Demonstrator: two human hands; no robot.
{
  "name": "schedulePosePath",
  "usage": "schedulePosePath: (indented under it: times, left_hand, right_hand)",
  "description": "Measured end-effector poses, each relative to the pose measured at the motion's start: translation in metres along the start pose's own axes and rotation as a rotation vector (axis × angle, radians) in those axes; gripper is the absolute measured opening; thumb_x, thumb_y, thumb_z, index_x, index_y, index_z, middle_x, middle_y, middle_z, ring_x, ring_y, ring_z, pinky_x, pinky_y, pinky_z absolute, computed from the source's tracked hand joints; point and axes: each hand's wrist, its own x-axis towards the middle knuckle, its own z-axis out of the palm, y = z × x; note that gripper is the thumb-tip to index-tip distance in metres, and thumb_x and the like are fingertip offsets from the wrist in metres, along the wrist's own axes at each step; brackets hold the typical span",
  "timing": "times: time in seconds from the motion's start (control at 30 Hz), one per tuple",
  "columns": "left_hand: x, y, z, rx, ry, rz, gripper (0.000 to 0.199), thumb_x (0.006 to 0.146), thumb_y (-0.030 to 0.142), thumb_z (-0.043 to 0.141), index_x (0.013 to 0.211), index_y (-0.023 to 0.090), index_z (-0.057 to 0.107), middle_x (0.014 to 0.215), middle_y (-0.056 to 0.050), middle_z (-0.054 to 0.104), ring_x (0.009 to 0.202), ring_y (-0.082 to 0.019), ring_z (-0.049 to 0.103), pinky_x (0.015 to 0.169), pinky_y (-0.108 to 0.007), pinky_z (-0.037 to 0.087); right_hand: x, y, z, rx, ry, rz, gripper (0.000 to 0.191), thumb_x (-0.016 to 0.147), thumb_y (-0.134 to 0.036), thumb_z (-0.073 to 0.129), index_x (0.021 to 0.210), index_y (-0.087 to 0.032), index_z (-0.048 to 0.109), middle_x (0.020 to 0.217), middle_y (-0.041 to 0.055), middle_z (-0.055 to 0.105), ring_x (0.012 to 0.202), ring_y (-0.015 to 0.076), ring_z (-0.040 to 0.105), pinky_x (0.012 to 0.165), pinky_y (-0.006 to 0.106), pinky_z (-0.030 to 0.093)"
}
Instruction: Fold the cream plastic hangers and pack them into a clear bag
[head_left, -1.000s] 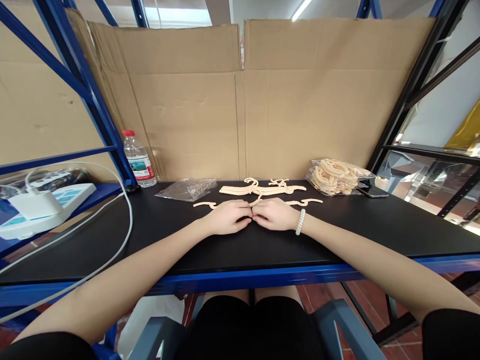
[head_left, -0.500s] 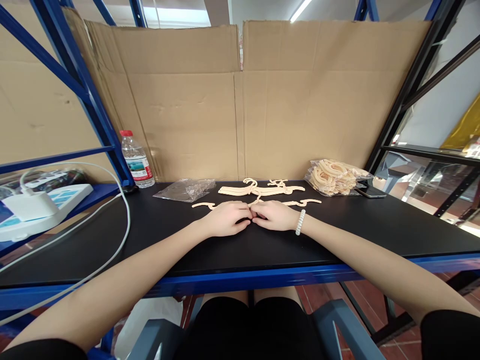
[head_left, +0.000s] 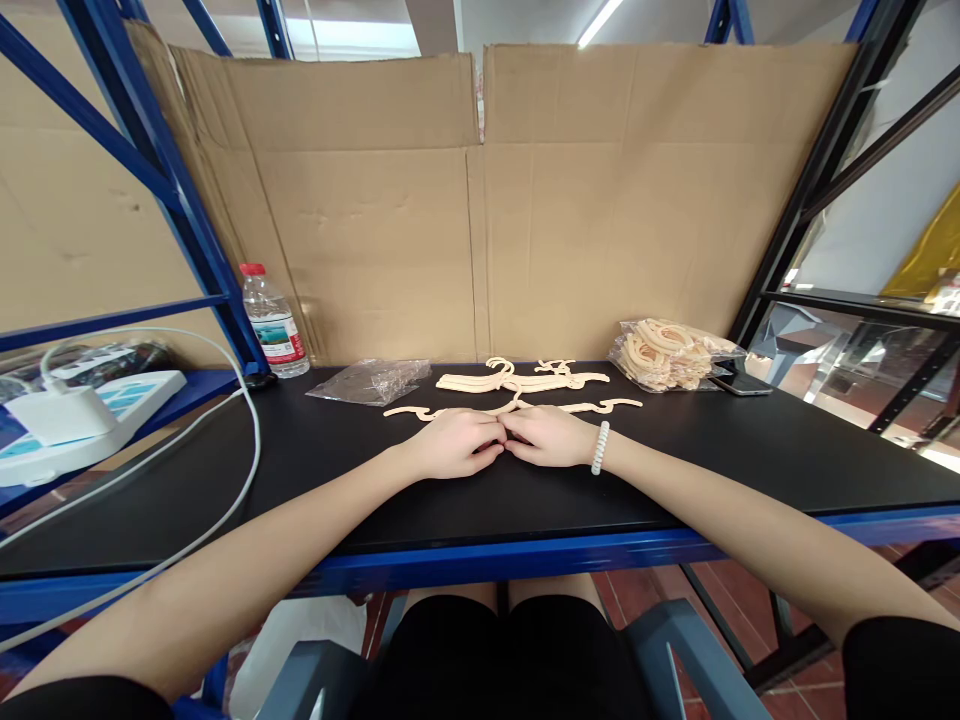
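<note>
My left hand and my right hand rest on the table with their fingertips meeting. On each hand the thumb is apart from the loosely bent fingers, and I see nothing held in either. Just behind them lies a cream clothes hanger, its hook pointing away from me and its middle partly covered by my hands. Farther back sits a small pile of similar hangers, their hooks toward the cardboard. A pale coiled bracelet is on my right wrist.
A flattened clear plastic bag and a red-capped water bottle stand at the left. At back right are a bag of hangers and a phone. Cardboard walls the back. A white cable loops over the table's left side.
My hands have drawn slightly toward me, and more of the near hanger's bar now shows behind them. The other things on the table have not moved.
</note>
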Motion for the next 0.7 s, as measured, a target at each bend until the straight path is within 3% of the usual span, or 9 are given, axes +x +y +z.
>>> schedulePosePath:
  times: [0.23, 0.47, 0.7]
  left_hand:
    - [0.000, 0.001, 0.000, 0.107, 0.030, 0.022, 0.027, 0.091, 0.025, 0.043, 0.075, 0.020, 0.065, 0.067, -0.001, 0.063, 0.060, -0.014, 0.057, 0.055, -0.025, 0.037]
    - [-0.003, -0.005, -0.004, 0.083, 0.099, 0.012, 0.027, 0.091, 0.025, 0.043, 0.097, 0.023, 0.069, 0.078, 0.000, 0.070, 0.062, -0.013, 0.060, 0.058, -0.024, 0.038]
    - [-0.003, -0.006, -0.005, 0.074, 0.102, -0.004, 0.028, 0.091, 0.026, 0.043, 0.100, 0.023, 0.069, 0.072, 0.000, 0.068, 0.061, -0.012, 0.059, 0.057, -0.024, 0.037]
  right_hand:
    - [0.000, -0.003, -0.001, 0.033, 0.011, -0.079, 0.010, 0.086, -0.011, 0.046, 0.085, -0.017, 0.055, 0.089, 0.0066, 0.061, 0.080, 0.0184, 0.056, 0.074, 0.031, 0.046]
    - [0.001, 0.006, 0.002, 0.172, 0.095, -0.070, 0.024, 0.087, -0.004, 0.039, 0.097, -0.017, 0.058, 0.097, 0.0072, 0.065, 0.088, 0.0180, 0.059, 0.080, 0.032, 0.048]
    - [0.002, 0.007, 0.001, 0.218, 0.159, -0.039, 0.028, 0.086, -0.005, 0.046, 0.106, -0.017, 0.061, 0.094, 0.0050, 0.069, 0.084, 0.0171, 0.063, 0.078, 0.030, 0.048]
